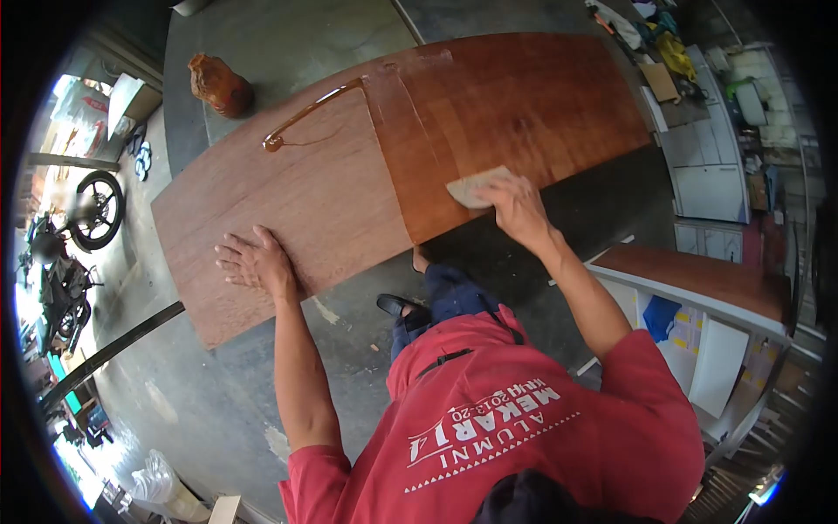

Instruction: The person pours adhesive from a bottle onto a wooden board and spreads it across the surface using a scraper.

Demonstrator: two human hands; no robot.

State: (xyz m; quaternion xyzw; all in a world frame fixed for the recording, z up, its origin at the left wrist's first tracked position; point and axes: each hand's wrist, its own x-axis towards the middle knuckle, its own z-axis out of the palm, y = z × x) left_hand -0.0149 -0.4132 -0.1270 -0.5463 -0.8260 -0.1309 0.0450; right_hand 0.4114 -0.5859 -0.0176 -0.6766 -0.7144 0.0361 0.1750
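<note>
A long plywood board (pixel 323 188) lies across in front of me. Its left half is dull and dry, while the right half carries a wet, shiny reddish-brown coat (pixel 541 113). My left hand (pixel 255 262) rests flat on the dry part near the front edge, fingers spread. A pale, flat spreader (pixel 470 188) is pinched in my right hand (pixel 521 210), over the coated side near the front edge; I cannot tell whether it touches the surface. A thick poured streak of brown liquid (pixel 323 103) runs over the dry half toward the back edge.
Behind the board stands a brown-stained container (pixel 220 86). A motorcycle (pixel 74 253) and sandals (pixel 141 157) are on the left. White cabinets (pixel 707 166) with tools and cloths on top are at the right. Nearer on the right is a brown-topped white unit (pixel 698 275).
</note>
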